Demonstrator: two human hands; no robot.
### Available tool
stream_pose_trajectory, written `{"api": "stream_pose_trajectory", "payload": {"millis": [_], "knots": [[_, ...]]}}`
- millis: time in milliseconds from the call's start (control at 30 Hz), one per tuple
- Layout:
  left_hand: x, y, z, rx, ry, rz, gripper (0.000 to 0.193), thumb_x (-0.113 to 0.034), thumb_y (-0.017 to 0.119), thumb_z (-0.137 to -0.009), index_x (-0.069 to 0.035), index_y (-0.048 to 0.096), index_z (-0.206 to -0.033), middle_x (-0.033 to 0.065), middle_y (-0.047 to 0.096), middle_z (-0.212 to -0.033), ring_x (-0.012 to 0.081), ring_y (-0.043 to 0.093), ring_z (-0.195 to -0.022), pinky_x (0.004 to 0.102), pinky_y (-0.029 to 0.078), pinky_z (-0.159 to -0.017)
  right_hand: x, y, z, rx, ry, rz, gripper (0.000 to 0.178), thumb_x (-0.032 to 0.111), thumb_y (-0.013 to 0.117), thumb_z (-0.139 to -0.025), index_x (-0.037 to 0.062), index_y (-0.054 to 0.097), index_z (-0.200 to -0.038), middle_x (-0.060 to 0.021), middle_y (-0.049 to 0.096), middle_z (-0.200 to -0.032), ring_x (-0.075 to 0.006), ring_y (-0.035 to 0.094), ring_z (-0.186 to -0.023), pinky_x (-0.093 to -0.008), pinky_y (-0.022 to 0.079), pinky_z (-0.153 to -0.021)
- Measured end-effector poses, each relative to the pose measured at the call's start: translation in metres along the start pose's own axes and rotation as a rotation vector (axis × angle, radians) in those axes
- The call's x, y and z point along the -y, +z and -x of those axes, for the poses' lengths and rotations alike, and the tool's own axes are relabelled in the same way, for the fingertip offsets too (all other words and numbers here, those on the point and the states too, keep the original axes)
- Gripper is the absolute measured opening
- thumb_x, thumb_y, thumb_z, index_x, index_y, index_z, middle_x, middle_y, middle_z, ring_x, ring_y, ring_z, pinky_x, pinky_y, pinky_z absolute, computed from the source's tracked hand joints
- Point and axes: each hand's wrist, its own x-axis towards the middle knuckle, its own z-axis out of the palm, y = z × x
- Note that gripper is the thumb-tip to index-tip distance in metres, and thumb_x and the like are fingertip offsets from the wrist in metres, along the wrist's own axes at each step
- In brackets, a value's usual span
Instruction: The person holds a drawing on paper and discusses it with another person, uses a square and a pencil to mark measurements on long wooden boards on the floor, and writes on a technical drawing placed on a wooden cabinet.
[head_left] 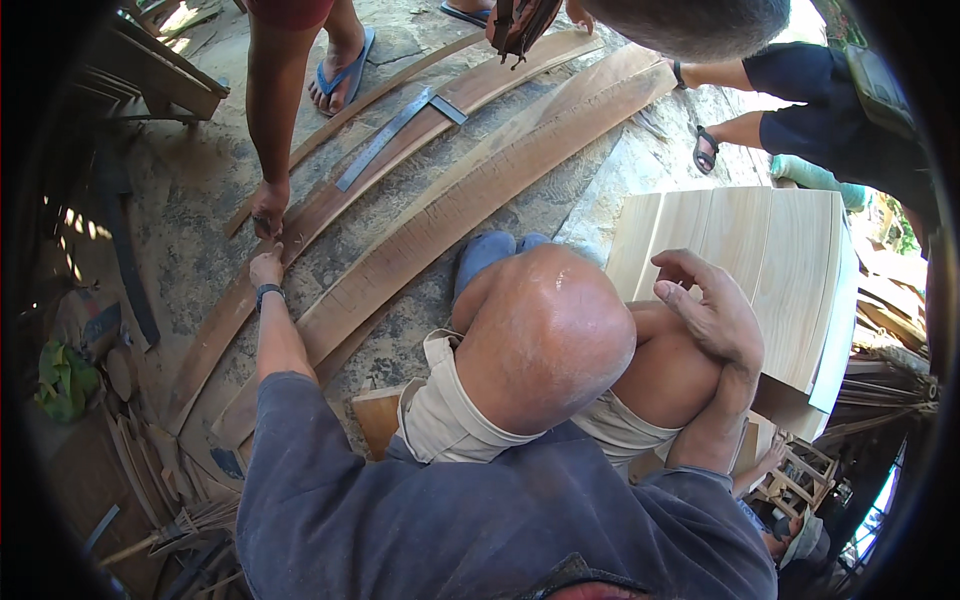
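Slanting lower-left to upper-right, the plank (318, 212) lies under the left hand (266, 268), grip unclear; right hand (712, 312) loosely curled

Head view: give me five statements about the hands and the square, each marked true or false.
1. The square lies on a board. True.
2. The right hand grips the square. False: the right hand is by the right leg, away from the square.
3. The left hand is near a co-worker's hand. True.
4. The left hand's wrist is bare. False: a dark band is around it.
5. The square lies right of the co-worker's hand. True.
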Motion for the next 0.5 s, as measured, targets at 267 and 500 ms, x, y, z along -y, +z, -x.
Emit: {"api": "stream_pose_trajectory", "payload": {"millis": [267, 500], "knots": [[0.015, 0.011, -0.012, -0.094, 0.029, 0.068, 0.058, -0.060, 0.055, -0.089, -0.006, 0.075, -0.098, 0.0178, 0.072, -0.104, 0.0367, 0.066, -0.103, 0.0448, 0.049, -0.091, -0.006, -0.002, 0.001, 0.006, -0.011, -0.024, 0.033, 0.021, 0.064, -0.092, 0.0011, 0.062, -0.118, -0.0152, 0.069, -0.093, -0.0282, 0.065, -0.088, -0.0387, 0.049, -0.083], [-0.004, 0.013, -0.005, -0.078, -0.112, 0.190, 0.057, -0.058, 0.059, -0.088, -0.005, 0.076, -0.099, 0.0197, 0.072, -0.105, 0.0362, 0.067, -0.104, 0.0446, 0.049, -0.092, -0.006, -0.001, 0.002, -0.033, 0.010, -0.028, 0.033, 0.020, 0.065, -0.092, 0.0016, 0.062, -0.119, -0.0135, 0.069, -0.092, -0.0255, 0.064, -0.085, -0.0374, 0.050, -0.081]]}}
